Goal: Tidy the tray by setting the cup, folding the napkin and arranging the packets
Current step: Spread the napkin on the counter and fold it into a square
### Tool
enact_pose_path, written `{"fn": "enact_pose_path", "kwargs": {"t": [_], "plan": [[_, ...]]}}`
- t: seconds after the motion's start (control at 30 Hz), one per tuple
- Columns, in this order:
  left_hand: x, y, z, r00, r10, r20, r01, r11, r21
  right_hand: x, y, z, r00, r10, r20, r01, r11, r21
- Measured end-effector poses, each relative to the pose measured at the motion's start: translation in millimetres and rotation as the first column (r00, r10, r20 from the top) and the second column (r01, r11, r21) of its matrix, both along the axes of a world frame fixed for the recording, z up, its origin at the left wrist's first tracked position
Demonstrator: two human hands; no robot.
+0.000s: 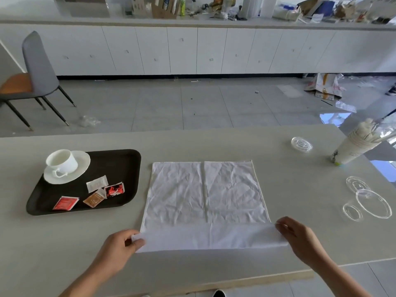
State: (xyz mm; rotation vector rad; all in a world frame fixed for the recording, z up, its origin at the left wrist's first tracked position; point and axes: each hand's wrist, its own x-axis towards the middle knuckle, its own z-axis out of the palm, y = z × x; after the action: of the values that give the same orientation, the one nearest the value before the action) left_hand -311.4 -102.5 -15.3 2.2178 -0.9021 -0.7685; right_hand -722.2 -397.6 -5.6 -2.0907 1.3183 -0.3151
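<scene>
Clear plastic lids [372, 203] lie near the worktop's [300, 189] right edge; a stack of paper cups [353, 148] leans at its far right corner.

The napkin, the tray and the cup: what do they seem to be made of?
The napkin looks like thin white woven cloth: creased, with hemmed edges. The tray looks like matte black plastic, with rounded corners and a raised rim. The cup seems glazed white ceramic, smooth and faintly glossy, though plastic cannot be ruled out.

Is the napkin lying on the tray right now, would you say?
No, the napkin lies on the table beside the tray.
</scene>
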Motion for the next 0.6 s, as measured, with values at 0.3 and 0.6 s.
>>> {"fn": "enact_pose_path", "kwargs": {"t": [0.3, 0.6], "plan": [[8.6, -47.6, 8.7, 0.938, 0.31, -0.157, -0.34, 0.91, -0.238, 46.8, -39.6, 13.5, 0.996, -0.068, 0.058, 0.069, 0.997, -0.015], [39.0, -96.3, 10.2, 0.921, 0.366, -0.134, -0.39, 0.876, -0.284, 89.8, -81.4, 30.6, 0.995, -0.061, 0.077, 0.065, 0.996, -0.054]]}}
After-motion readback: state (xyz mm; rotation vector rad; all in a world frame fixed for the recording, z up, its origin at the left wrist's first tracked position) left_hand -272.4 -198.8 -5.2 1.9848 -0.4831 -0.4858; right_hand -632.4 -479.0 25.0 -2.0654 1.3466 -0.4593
